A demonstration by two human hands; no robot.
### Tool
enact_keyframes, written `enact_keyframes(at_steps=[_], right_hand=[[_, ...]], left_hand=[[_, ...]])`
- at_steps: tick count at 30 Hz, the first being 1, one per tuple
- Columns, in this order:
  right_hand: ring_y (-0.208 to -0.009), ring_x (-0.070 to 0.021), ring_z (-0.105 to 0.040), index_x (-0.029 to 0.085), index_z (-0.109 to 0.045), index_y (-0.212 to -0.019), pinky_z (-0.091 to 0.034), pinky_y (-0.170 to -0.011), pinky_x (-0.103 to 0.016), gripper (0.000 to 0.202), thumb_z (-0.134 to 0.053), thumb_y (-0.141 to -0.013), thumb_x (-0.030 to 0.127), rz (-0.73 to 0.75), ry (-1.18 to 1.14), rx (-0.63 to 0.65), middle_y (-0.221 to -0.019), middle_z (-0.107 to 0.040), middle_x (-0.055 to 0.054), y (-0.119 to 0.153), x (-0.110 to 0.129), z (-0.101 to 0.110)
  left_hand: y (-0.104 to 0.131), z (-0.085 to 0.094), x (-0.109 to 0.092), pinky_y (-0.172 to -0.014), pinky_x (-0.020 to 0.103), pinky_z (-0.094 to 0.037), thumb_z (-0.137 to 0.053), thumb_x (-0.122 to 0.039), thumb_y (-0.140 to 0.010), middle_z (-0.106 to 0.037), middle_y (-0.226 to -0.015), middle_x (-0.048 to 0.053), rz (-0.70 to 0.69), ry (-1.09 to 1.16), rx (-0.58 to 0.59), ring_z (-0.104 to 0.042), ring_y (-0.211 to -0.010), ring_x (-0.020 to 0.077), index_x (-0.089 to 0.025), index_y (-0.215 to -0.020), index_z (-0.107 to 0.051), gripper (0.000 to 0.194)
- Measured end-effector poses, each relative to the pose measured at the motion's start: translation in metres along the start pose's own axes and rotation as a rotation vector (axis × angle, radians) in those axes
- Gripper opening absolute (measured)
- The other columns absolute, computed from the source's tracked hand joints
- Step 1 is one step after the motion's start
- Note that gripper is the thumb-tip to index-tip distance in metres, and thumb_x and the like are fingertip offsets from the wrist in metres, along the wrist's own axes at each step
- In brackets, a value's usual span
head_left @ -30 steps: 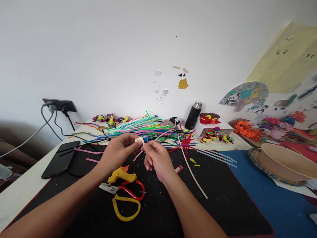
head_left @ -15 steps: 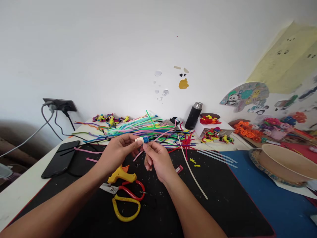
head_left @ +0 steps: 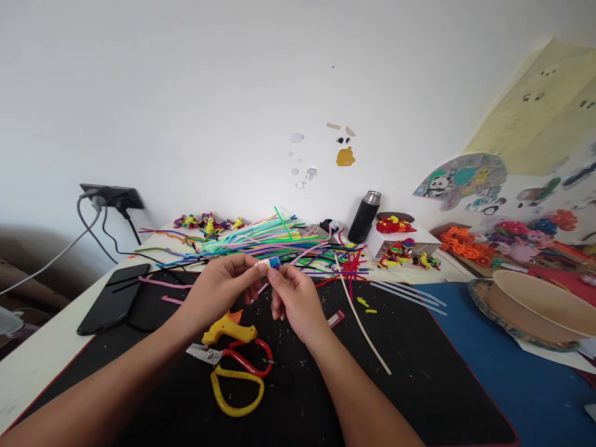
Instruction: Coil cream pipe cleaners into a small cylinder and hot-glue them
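A small white and blue piece (head_left: 273, 262) is pinched between my two hands above the black mat (head_left: 410, 385). My left hand (head_left: 226, 279) grips its white end with thumb and forefinger. From the right, my right hand (head_left: 296, 295) pinches the blue end, its other fingers curled. Fingertips partly hide the piece. Below my left hand lie a yellow glue gun (head_left: 229, 329) and scissors (head_left: 238, 391) with one red and one yellow handle loop.
Behind my hands is a pile of coloured pipe cleaners (head_left: 261, 239). A black phone (head_left: 114, 299) lies left. A black bottle (head_left: 364, 217) stands by a white box (head_left: 419, 236). A cream pipe cleaner (head_left: 361, 326) and glue sticks (head_left: 410, 295) lie right; farther right is a bowl (head_left: 544, 304).
Both hands have shifted very slightly around the small piece, and a little less of its white end shows. Nothing else has visibly moved.
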State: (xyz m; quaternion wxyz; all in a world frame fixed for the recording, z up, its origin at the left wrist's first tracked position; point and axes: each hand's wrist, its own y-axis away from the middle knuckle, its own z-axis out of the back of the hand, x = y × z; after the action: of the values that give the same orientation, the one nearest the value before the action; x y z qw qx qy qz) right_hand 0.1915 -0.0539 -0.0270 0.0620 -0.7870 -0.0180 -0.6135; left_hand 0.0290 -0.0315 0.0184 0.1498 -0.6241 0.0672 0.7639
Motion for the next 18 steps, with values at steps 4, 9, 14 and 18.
enact_keyframes(at_steps=[4, 9, 14, 18], right_hand=[[-0.032, -0.0088, -0.045, 0.022, -0.056, -0.085, -0.028, -0.034, -0.019, 0.047, -0.074, -0.084, 0.066, -0.003, -0.044, 0.014, -0.046, -0.054, 0.009, -0.0001, 0.0001, 0.0005], [-0.033, -0.0081, -0.047, 0.021, -0.056, -0.087, -0.029, -0.034, -0.019, 0.046, -0.075, -0.085, 0.064, -0.016, -0.083, 0.021, -0.051, -0.057, 0.009, -0.0009, -0.0015, 0.0011], [-0.035, -0.0087, -0.050, 0.022, -0.058, -0.093, -0.030, -0.033, -0.019, 0.046, -0.077, -0.083, 0.062, -0.010, -0.104, 0.002, -0.054, -0.058, 0.010, -0.0017, -0.0024, 0.0013], [-0.035, -0.0095, -0.050, 0.022, -0.059, -0.093, -0.030, -0.034, -0.019, 0.047, -0.078, -0.082, 0.063, -0.018, -0.117, 0.000, -0.053, -0.057, 0.009, -0.0003, 0.0016, 0.0008]], left_hand=[[-0.0008, 0.0005, 0.0015, -0.049, 0.026, -0.050, -0.076, -0.059, -0.083, -0.064, -0.057, 0.000, 0.031, 0.014, 0.038, -0.060, -0.048, 0.0153, -0.020, -0.070, -0.065, 0.043], [0.0015, 0.0008, -0.0026, -0.049, 0.025, -0.049, -0.072, -0.061, -0.085, -0.064, -0.056, 0.000, 0.014, -0.044, 0.041, -0.060, -0.048, 0.0158, -0.021, -0.068, -0.063, 0.044], [0.0059, 0.0018, -0.0075, -0.049, 0.025, -0.049, -0.069, -0.064, -0.087, -0.066, -0.057, 0.000, -0.060, -0.199, -0.017, -0.061, -0.049, 0.0167, -0.021, -0.069, -0.064, 0.046], [0.0038, -0.0005, -0.0030, -0.049, 0.027, -0.049, -0.064, -0.067, -0.089, -0.064, -0.054, 0.000, -0.027, -0.157, 0.036, -0.061, -0.046, 0.0170, -0.022, -0.064, -0.061, 0.052]])
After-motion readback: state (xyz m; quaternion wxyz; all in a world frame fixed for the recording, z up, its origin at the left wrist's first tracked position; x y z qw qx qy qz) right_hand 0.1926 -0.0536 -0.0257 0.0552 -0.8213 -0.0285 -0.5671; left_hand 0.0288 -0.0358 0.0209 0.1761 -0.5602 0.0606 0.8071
